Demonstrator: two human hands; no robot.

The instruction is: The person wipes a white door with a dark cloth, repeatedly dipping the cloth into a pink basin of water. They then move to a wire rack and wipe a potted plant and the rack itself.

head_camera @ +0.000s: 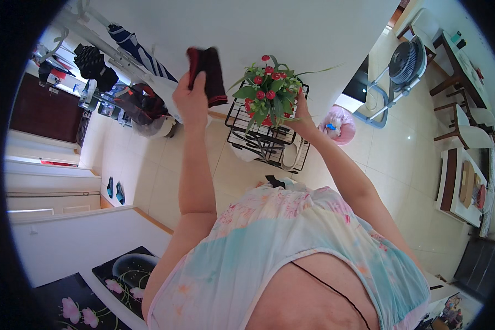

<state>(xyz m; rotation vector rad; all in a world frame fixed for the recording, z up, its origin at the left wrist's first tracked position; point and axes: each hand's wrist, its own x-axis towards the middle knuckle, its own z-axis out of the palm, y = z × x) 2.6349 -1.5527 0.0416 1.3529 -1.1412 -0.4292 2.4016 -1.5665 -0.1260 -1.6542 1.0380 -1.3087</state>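
Note:
Raised in front of the white wall, my left hand (193,99) grips a folded dark cloth (210,78) with red edges. My right hand (303,115) is at the right side of a leafy artificial-looking plant (269,88) with red berries. The fingers of that hand are partly hidden behind the leaves, around its lower part. The plant is over a black wire rack (255,144); whether it rests on the rack cannot be told. A pale slipper (291,154) lies on the lower part of the rack.
A pink-lined waste bin (338,126) stands right of the rack. Farther right is a fan (406,62) on a light-blue frame. To the left are a folded umbrella (142,51), a dark bag (142,103) and a white rack pole (103,45). Blue slippers (115,190) lie on the tiled floor.

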